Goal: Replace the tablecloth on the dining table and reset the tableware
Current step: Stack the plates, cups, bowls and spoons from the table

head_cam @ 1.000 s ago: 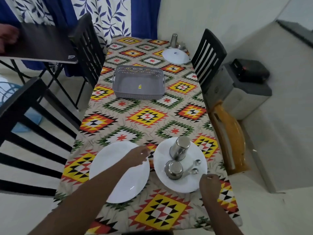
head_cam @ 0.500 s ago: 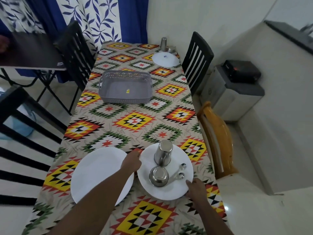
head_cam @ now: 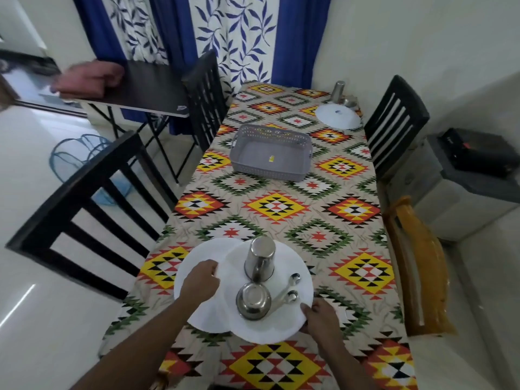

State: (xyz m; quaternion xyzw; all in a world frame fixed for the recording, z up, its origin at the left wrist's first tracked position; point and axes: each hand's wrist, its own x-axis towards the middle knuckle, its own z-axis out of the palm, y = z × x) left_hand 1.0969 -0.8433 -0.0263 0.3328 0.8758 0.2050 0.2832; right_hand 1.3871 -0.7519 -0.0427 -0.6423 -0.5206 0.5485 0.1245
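Observation:
A patterned tablecloth (head_cam: 315, 209) covers the dining table. At its near end a loaded white plate (head_cam: 292, 263) overlaps a bare white plate (head_cam: 194, 260) on its left. The loaded plate carries a steel tumbler (head_cam: 260, 258), a steel bowl (head_cam: 253, 301) and two spoons (head_cam: 289, 291). My left hand (head_cam: 201, 278) grips its left rim and my right hand (head_cam: 319, 316) grips its near right rim. A grey plastic basket (head_cam: 271, 153) stands mid-table. At the far end lie another white plate (head_cam: 337, 116), a tumbler (head_cam: 337, 91) and a small bowl (head_cam: 350, 102).
Black chairs stand at the left (head_cam: 90, 209), far left (head_cam: 205, 94) and far right (head_cam: 396, 119). A yellow-wrapped chair (head_cam: 416, 263) stands at the right, by a grey machine (head_cam: 461, 181). A dark side table (head_cam: 135, 88) holds a red cloth (head_cam: 90, 78).
Both hands have brought the loaded plate to the left, so it now overlaps the bare plate. The view has shifted right and pulled back.

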